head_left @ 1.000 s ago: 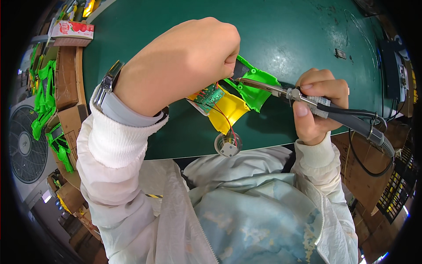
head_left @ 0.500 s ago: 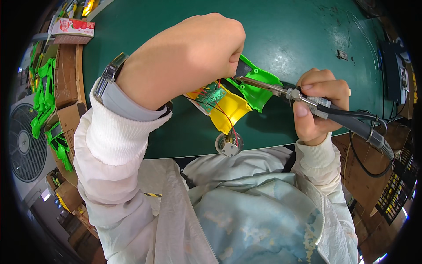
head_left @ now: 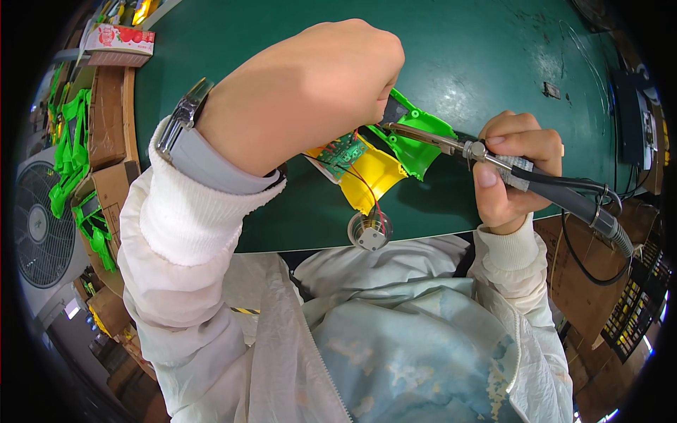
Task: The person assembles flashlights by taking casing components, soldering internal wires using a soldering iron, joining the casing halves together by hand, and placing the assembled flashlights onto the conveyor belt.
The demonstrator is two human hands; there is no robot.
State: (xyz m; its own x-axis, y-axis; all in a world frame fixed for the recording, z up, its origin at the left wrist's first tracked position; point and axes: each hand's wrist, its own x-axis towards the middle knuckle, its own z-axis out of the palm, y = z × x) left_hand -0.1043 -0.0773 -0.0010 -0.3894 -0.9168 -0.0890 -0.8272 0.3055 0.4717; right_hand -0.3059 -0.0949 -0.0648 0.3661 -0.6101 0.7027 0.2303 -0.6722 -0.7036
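Note:
My left hand (head_left: 328,77) is curled over the work, its fingers pinched together near the green shell; what they grip is hidden beneath the hand. In my right hand (head_left: 518,169) is a soldering iron (head_left: 434,141), held like a pen, its tip close beside my left fingertips. Under the tip lies a green plastic shell half (head_left: 419,151). A yellow plastic shell (head_left: 374,180) sits nearer to me, with a green circuit board (head_left: 340,158) and thin wires at its left. Red and black wires run down to a round part with a grey metal face (head_left: 370,236) at the table edge.
Green plastic parts (head_left: 69,155) fill cardboard boxes (head_left: 109,106) at the left, beside a fan (head_left: 42,218). A red and white carton (head_left: 121,44) stands at the far left. A small dark piece (head_left: 551,90) lies far right. The iron's cable (head_left: 610,229) hangs at the right.
My left hand has shifted slightly to the right, and the shells have moved slightly right with it. The soldering iron stays at nearly the same place by my left fingertips.

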